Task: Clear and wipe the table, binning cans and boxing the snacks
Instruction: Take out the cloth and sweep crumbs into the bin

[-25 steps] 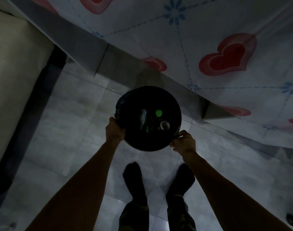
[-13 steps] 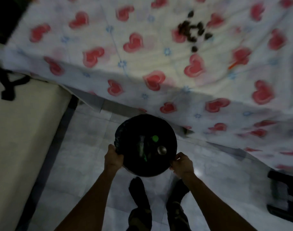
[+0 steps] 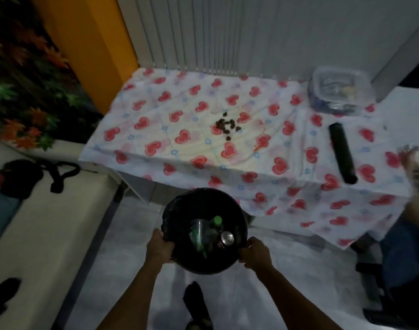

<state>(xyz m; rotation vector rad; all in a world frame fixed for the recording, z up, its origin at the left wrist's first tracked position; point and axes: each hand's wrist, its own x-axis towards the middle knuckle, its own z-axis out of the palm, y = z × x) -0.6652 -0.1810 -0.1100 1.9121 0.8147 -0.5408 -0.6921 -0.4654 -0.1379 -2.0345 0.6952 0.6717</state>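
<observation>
Each grip, left hand (image 3: pixel 161 244) and right hand (image 3: pixel 254 252), clamps the bin (image 3: pixel 179 208) rim; view has lifted to the desk (image 3: pixel 156 129), cans binned, crumbs (image 3: pixel 225 125) mid-desk unwiped.

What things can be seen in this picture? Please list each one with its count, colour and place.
Bin: one, black, on the floor before the table, held at its rim.
Can: one, silver, inside the bin.
Bottle cap: one, green, inside the bin.
Tablecloth: one, white with red hearts, over the table.
Crumbs: a small cluster, dark, mid-table.
Snack box: one, clear, table's far right corner.
Roll: one, black, right side of the table.
Left hand: on the bin's left rim.
Right hand: on the bin's right rim.
</observation>
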